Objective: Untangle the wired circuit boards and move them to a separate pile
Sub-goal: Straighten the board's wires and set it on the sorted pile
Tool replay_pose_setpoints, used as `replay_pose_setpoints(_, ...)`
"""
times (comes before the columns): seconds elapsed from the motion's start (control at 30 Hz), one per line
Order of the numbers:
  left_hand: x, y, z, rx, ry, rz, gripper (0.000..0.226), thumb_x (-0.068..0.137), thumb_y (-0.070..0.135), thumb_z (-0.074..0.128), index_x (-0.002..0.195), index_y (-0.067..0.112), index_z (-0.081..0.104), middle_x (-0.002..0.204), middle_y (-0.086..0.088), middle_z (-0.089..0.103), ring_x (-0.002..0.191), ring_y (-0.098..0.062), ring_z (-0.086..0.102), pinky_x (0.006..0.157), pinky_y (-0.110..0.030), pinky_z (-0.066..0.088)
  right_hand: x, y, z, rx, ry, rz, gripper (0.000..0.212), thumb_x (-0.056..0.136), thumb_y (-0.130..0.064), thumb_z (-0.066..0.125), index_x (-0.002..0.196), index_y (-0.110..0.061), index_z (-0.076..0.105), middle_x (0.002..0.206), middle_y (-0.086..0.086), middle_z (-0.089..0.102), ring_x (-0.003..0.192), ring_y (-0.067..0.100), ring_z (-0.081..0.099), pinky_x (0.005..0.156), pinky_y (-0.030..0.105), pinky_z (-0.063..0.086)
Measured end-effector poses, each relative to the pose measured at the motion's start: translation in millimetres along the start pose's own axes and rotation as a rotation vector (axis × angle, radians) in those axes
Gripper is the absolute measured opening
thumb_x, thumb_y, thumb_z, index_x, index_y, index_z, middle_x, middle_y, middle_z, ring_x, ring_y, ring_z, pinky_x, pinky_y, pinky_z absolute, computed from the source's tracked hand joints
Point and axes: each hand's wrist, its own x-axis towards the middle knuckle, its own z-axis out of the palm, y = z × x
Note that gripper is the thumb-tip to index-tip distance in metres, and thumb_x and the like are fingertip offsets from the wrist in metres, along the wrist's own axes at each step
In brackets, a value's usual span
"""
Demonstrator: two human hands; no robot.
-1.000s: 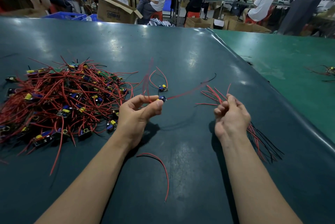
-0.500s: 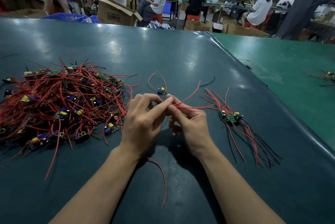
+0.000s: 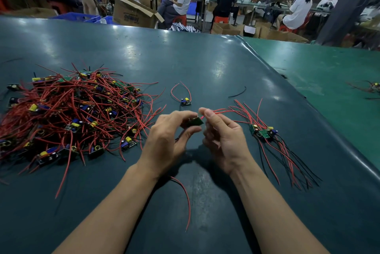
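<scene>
A small green board (image 3: 194, 121) is pinched between the thumb and fingers of the left hand (image 3: 168, 140), held above the dark tabletop (image 3: 205, 64) near its middle. A red wire (image 3: 218, 111) is pinched at its end between the thumb and forefinger of the right hand (image 3: 224, 140), just beside the board; the other fingers (image 3: 207, 137) are loosely curled. The tangled pile (image 3: 72, 114) of boards and red wires is spread over the tabletop's left side, running off the left edge of the frame. The sorted pile (image 3: 264, 133) is laid to the right, its red and black wires trailing toward the tabletop's raised right edge (image 3: 308, 99). One single board (image 3: 185, 102) is seen just beyond the hands, and a loose red wire (image 3: 185, 196) lies between the forearms. Bare surface is left behind the piles up to the far edge and in front near the forearms. A green table (image 3: 329, 72) adjoins on the right.
</scene>
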Motion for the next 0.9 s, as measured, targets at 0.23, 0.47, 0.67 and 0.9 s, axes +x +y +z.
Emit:
replay_pose_setpoints(0.23,1.4,-0.8,2.4,0.019,-0.097,-0.012,0.02,0.088,0.011,0.072,0.106,0.003,0.07,0.09,-0.006,0.067,0.075,-0.026,0.062,0.073,-0.038,0.054,13.2,-3.0,-12.0,-0.023,0.344,-0.179,0.012,0.09,-0.01,0.067,0.081,-0.011,0.075,0.05,-0.007,0.043,0.04,0.006,0.03,0.039,0.017,0.024)
replay_pose_setpoints(0.47,1.5,3.9,-1.4,0.021,-0.145,0.025,0.019,0.086,0.011,0.074,0.104,0.005,0.071,0.092,-0.002,0.07,0.08,-0.016,0.063,0.074,-0.025,0.05,19.5,-14.9,-31.7,-0.012,0.616,-0.332,0.027,0.09,-0.014,0.069,0.064,-0.017,0.074,0.051,-0.008,0.048,0.038,0.006,0.03,0.036,0.018,0.024)
replay_pose_setpoints(0.67,-0.6,3.0,-7.3,0.103,0.047,0.024,0.018,0.089,0.012,0.072,0.105,0.005,0.071,0.092,-0.004,0.069,0.082,-0.019,0.064,0.075,-0.028,0.051,20.0,-19.7,-35.8,0.027,0.692,-0.397,0.019,0.099,-0.019,0.053,0.087,-0.013,0.067,0.061,-0.005,0.058,0.034,0.008,0.038,0.036,0.017,0.027)
replay_pose_setpoints(0.9,1.9,-1.8,-9.8,0.089,0.086,0.072,0.026,0.094,0.006,0.06,0.119,0.008,0.067,0.102,-0.004,0.067,0.083,-0.018,0.062,0.073,-0.026,0.052,-0.8,6.9,-2.9,-0.322,-0.165,0.033,0.024,0.084,-0.042,0.064,0.09,-0.018,0.067,0.067,-0.002,0.064,0.042,0.008,0.05,0.037,0.018,0.037)
